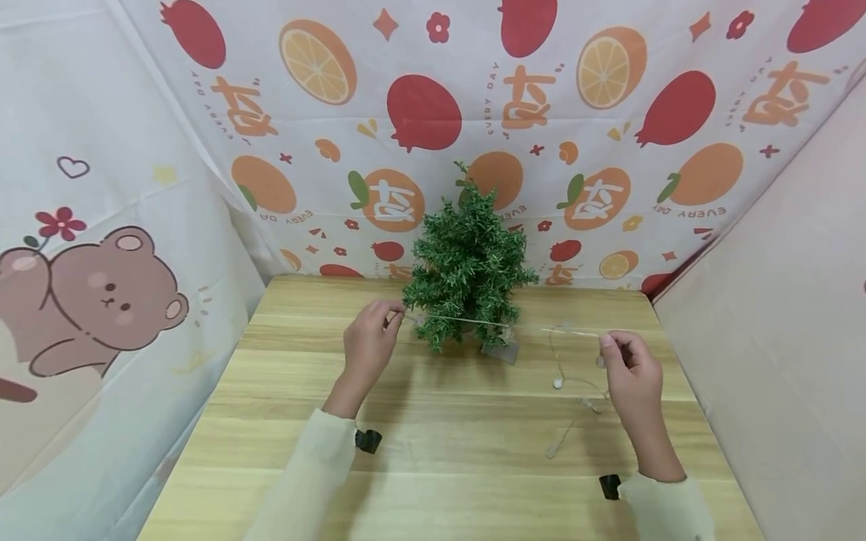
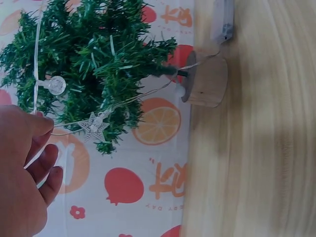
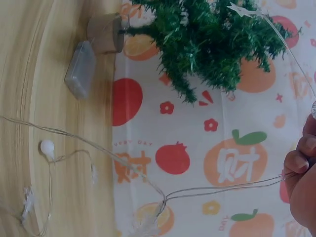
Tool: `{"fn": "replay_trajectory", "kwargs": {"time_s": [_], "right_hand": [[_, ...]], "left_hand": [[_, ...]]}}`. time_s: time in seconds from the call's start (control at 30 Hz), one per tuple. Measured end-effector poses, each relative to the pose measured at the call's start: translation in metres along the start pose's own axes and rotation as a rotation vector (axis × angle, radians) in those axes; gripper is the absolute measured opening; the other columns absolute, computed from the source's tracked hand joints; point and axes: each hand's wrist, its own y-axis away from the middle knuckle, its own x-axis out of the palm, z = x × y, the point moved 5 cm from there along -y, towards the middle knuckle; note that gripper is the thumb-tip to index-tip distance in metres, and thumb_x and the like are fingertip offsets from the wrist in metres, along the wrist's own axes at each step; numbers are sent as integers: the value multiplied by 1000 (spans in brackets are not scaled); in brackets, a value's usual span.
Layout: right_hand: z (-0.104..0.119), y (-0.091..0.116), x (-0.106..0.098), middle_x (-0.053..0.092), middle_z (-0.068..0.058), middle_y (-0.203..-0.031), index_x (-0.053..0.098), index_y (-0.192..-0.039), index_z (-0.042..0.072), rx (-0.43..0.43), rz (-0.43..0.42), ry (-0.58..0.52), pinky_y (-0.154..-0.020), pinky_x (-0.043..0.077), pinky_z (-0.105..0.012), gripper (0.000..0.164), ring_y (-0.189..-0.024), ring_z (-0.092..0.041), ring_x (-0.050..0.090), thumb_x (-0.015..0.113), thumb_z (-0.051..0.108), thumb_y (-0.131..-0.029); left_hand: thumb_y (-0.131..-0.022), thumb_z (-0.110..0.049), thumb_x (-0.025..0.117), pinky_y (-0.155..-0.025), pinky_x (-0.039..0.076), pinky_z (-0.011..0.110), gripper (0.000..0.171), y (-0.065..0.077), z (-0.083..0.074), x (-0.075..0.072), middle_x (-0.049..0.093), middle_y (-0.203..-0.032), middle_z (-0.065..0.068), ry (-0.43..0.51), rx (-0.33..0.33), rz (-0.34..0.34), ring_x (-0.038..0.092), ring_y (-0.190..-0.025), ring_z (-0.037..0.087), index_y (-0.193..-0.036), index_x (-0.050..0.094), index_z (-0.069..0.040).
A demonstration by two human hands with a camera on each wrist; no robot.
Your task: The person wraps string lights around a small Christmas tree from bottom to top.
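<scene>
- I have my left hand (image 1: 368, 338) pinching, its forearm (image 1: 304, 473) aimed at one o'clock.
- My right hand (image 1: 634, 372), at four o'clock, pinches with fingers (image 3: 297, 160) curled.

Bushy green artificial tree (image 1: 470, 259): upright at far middle, on round pale wooden base (image 2: 210, 81). Clear-wired string of lights (image 1: 558, 384) with clear star (image 2: 94, 127) and round bulb pieces: pinched by left hand (image 1: 368, 338) left of tree, by right hand (image 1: 634, 376) to the right; span crosses tree's near side, slack loops lie right. Grey rectangular box (image 1: 502, 352): near-right, beside base.
</scene>
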Motion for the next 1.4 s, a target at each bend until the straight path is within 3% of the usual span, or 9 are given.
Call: {"fn": "replay_trajectory", "kwargs": {"time_s": [0.17, 0.43, 0.73, 1.1, 1.4], "right_hand": [[-10, -6, -2, 58, 7, -75, 66, -102, 2, 105, -25, 43, -53, 38, -19, 20, -61, -8, 48, 62, 21, -102], [-18, -12, -11, 58, 10, -76, 66, -104, 4, 155, -63, 90, -55, 39, -18, 23, -63, -5, 49, 61, 27, -102], [-16, -18, -23, 56, 13, -75, 64, -100, 3, 165, -137, 85, -58, 40, -16, 24, -65, -5, 49, 63, 27, -101], [-21, -26, -40, 57, 14, -73, 64, -96, 9, 173, -199, 109, -57, 39, -15, 19, -63, -4, 49, 62, 28, -101], [-22, -33, -46, 57, 18, -73, 65, -97, 9, 195, -228, 123, -58, 40, -14, 17, -65, -2, 49, 62, 26, -101]], "left_hand": [[-96, -16, 71, -54, 45, 30, 8, 2, -1, 4, 72, -96, 0, 10, -18, 30, 62, -72, 15, -103, 74, -16], [-96, -15, 71, -60, 52, 33, 8, 4, -3, 15, 73, -104, 2, 30, 0, 99, 65, -80, 20, -103, 74, -13], [-94, -15, 72, -66, 55, 33, 10, 3, -5, 26, 73, -102, 1, 53, 31, 82, 65, -85, 22, -103, 75, -16], [-94, -17, 73, -62, 44, 31, 7, 2, -10, 42, 70, -94, -2, 153, -86, 120, 55, -77, 14, -101, 73, -18], [-93, -12, 74, -61, 38, 30, 6, 0, -11, 53, 63, -80, 1, 309, -152, 128, 47, -71, 15, -98, 72, -14]]}}
